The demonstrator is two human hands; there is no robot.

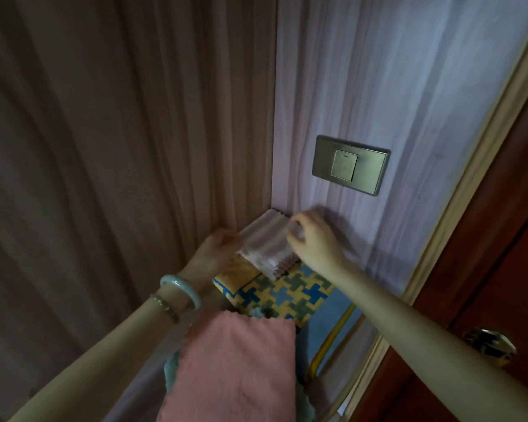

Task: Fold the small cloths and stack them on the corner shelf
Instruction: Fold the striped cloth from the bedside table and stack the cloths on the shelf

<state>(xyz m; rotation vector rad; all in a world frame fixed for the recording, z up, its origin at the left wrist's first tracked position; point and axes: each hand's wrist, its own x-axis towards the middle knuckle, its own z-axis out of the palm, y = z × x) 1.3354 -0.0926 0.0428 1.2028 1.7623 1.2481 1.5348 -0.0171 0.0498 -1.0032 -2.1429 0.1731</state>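
Observation:
A folded pink-and-white striped cloth (265,243) lies in the corner where the two walls meet, on top of a yellow, blue and green patterned cloth (287,295) that covers the shelf. My left hand (215,254) holds the striped cloth's left edge. My right hand (313,239) pinches its right edge with curled fingers. A pink cloth (235,367) hangs in the foreground below my arms, with a teal cloth (171,370) showing at its left edge.
A metal wall switch (349,164) sits on the right wall above the corner. A dark wooden door with a round knob (489,345) stands at the right. A curtain (119,147) covers the left wall. A bangle and a bracelet are on my left wrist.

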